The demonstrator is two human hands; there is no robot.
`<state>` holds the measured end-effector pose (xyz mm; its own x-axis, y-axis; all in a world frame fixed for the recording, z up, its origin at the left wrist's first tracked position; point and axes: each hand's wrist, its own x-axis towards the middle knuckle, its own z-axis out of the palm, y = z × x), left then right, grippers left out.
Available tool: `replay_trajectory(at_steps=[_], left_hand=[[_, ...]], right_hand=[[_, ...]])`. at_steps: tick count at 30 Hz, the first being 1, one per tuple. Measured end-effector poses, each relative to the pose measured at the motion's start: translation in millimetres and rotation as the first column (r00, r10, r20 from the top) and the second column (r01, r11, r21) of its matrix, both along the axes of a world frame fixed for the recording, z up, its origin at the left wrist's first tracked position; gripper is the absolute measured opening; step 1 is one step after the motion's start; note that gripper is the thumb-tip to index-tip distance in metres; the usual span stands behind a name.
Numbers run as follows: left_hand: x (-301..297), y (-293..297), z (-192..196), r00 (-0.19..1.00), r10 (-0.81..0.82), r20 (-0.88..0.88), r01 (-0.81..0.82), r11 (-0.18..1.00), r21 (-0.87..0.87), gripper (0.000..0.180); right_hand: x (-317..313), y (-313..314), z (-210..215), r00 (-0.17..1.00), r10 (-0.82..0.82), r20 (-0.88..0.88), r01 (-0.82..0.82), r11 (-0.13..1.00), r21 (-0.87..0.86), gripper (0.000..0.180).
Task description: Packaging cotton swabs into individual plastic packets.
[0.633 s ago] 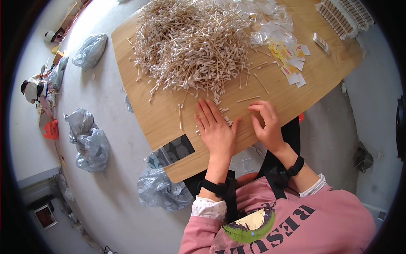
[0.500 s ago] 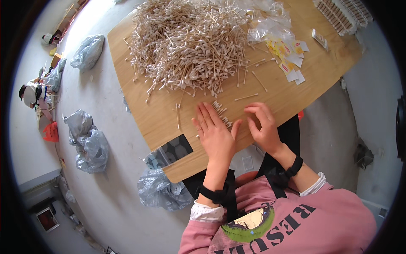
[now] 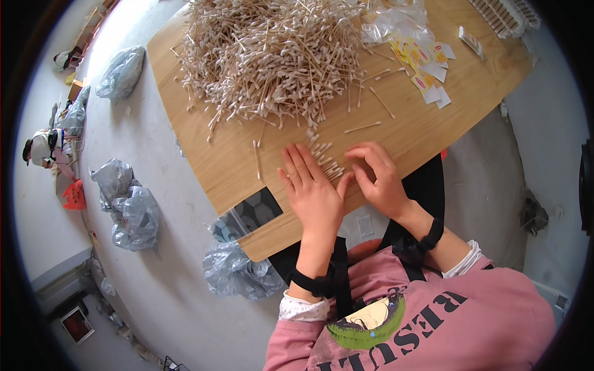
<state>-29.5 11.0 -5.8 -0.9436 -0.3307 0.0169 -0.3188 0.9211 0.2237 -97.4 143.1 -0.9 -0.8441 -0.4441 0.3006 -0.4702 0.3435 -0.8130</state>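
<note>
My left hand (image 3: 314, 196) lies flat with its fingers stretched out, palm down near the front edge of the wooden table (image 3: 216, 173). A small batch of cotton swabs (image 3: 328, 162) shows between my hands, their white tips pointing right; the rest of them is hidden under my left palm. Just to the right, my right hand (image 3: 386, 184) is bent, thumb and forefinger apart beside the white tips, with nothing visible in it. A big heap of cotton swabs (image 3: 272, 68) covers the far part of the table.
Stray swabs, such as a single cotton swab (image 3: 362, 127), lie around the heap. Clear plastic bags (image 3: 396, 25), yellow-and-white cards (image 3: 428, 68) and a small white box (image 3: 470, 41) are at the far right. A dark patterned pouch (image 3: 257, 213) sits at the left corner. Grey plastic bags (image 3: 135, 216) stand on the floor.
The swabs beside my left hand have spread apart, more of their sticks now showing. My right hand has come slightly left, nearer to them. The view has shifted a little.
</note>
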Motion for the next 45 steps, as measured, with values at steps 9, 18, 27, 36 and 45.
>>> replay_trajectory(at_steps=[9,18,27,36,45], left_hand=[[0,-4,0,0.999,-0.049,-0.024,0.049,0.999,0.002,0.102],[21,-6,20,0.997,-0.034,-0.071,0.047,0.979,0.198,0.088],[57,-21,19,0.743,0.567,-0.356,-0.116,0.633,0.766,0.053],[39,-9,13,0.575,0.77,-0.277,0.041,0.311,0.95,0.055],[16,12,20,0.554,0.806,-0.21,0.15,0.151,0.977,0.058]], right_hand=[[4,3,0,0.999,0.0,0.038,0.001,1.0,-0.017,0.027],[3,8,0,0.995,0.037,0.093,-0.036,0.999,-0.009,0.03],[9,-3,6,0.966,0.234,-0.107,-0.199,0.944,0.264,0.083],[-3,-27,5,0.97,0.242,0.033,-0.243,0.968,0.057,0.092],[4,-40,4,0.797,0.281,0.534,0.098,0.813,-0.574,0.081]])
